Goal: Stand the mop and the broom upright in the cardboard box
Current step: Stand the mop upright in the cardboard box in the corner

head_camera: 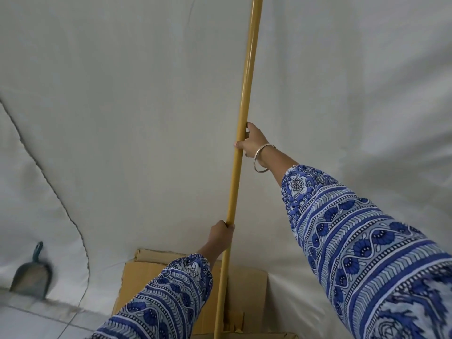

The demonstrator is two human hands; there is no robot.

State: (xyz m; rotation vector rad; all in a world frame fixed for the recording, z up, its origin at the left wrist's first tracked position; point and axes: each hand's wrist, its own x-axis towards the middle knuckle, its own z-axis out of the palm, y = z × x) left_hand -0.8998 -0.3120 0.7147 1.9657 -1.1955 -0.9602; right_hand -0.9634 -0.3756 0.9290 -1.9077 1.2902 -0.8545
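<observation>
Right hand (253, 140) clasped round a yellow pole (241, 133) about midway up, thumb on the near side, a silver bangle (263, 159) on the wrist. Left hand (221, 234) clenched on the same pole lower down, just above the box (247, 289). Both arms in blue-and-white patterned sleeves (354, 241). Pole nearly upright, leaning slightly right toward the top and running out of the top edge of view; lower end dropping inside the box near its middle, head hidden, so mop or broom cannot be told. Box brown cardboard, open, flaps up, standing against a pale grey-white sheet (134, 106) hung as a backdrop, creased, with a dark seam curving down its left side. Left of the box, a dark green dustpan (31, 277) propped upright against the sheet, handle up, at the floor's back edge. Floor (31, 321) of light tiles, seen only in the lower left corner.
</observation>
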